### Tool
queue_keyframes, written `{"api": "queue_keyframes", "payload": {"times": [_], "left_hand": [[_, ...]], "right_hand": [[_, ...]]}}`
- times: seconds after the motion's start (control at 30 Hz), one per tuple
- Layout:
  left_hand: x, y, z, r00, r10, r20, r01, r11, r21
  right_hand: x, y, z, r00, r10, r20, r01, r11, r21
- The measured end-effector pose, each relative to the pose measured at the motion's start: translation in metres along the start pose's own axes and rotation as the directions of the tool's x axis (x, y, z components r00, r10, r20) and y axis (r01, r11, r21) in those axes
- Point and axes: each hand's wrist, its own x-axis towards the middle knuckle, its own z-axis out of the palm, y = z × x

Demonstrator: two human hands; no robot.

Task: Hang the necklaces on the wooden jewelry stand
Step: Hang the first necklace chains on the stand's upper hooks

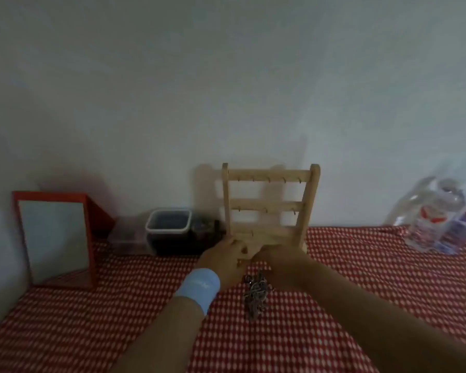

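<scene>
Your stand [271, 203] sits upright at the centre of the frame, on the surface [374, 278] against the wall; judge it light and stiff, easy to tip, so steady it low at the base. Your left hand [223, 255] and right hand [279, 258] meet at its foot, fingers curled, though you cannot tell what they grip. The necklaces [256, 294] lie heaped just below, between your wrists. Expect them thin, limp and tangle-prone: pinch one chain near its clasp.

Bare grey wall [226, 76], dim light
</scene>
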Motion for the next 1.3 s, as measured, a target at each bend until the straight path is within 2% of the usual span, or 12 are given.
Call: {"api": "queue_keyframes", "payload": {"times": [0.2,0.37,0.5,0.67,0.77,0.83,0.87,0.93,1.0,1.07,1.17,1.3], "left_hand": [[0.019,-0.018,0.058,0.99,-0.034,0.135,0.037,0.999,-0.019],[0.036,-0.029,0.073,0.989,0.029,0.142,-0.025,0.999,-0.031],[0.024,-0.034,0.089,0.994,0.091,0.056,-0.085,0.991,-0.101],[0.003,-0.031,0.101,0.992,0.116,-0.056,-0.116,0.993,0.004],[-0.002,-0.023,0.102,0.99,0.092,-0.102,-0.099,0.993,-0.067],[0.0,-0.019,0.099,0.989,0.05,-0.137,-0.08,0.971,-0.225],[0.003,-0.018,0.097,0.989,0.038,-0.14,-0.081,0.947,-0.311],[0.009,-0.018,0.091,0.994,0.019,-0.112,-0.074,0.856,-0.511],[0.015,-0.019,0.084,0.998,0.003,-0.07,-0.052,0.708,-0.704],[0.024,-0.021,0.076,0.999,0.017,-0.029,-0.033,0.577,-0.816],[0.033,-0.025,0.065,0.99,0.059,0.125,0.082,0.482,-0.873],[0.034,-0.033,0.055,0.959,0.138,0.249,0.142,0.527,-0.838]], "right_hand": [[0.037,0.018,0.047,0.996,-0.014,0.088,0.02,0.997,-0.068],[0.058,0.026,0.069,1.0,0.018,0.005,-0.018,1.0,-0.011],[0.051,0.024,0.088,0.989,0.096,-0.112,-0.095,0.995,0.014],[0.021,0.017,0.096,0.975,0.162,-0.152,-0.143,0.982,0.126],[0.01,0.015,0.095,0.963,0.18,-0.201,-0.133,0.965,0.225],[0.007,0.017,0.093,0.947,0.225,-0.228,-0.12,0.91,0.398],[0.005,0.018,0.092,0.946,0.24,-0.22,-0.087,0.837,0.54],[0.003,0.023,0.087,0.957,0.226,-0.184,0.012,0.601,0.799],[0.003,0.032,0.082,0.978,0.124,-0.166,0.099,0.426,0.899],[0.006,0.04,0.077,0.988,0.006,-0.157,0.146,0.331,0.932],[0.017,0.054,0.073,0.994,-0.074,-0.082,0.1,0.278,0.955],[0.037,0.07,0.065,0.998,-0.056,-0.013,0.034,0.398,0.917]]}}
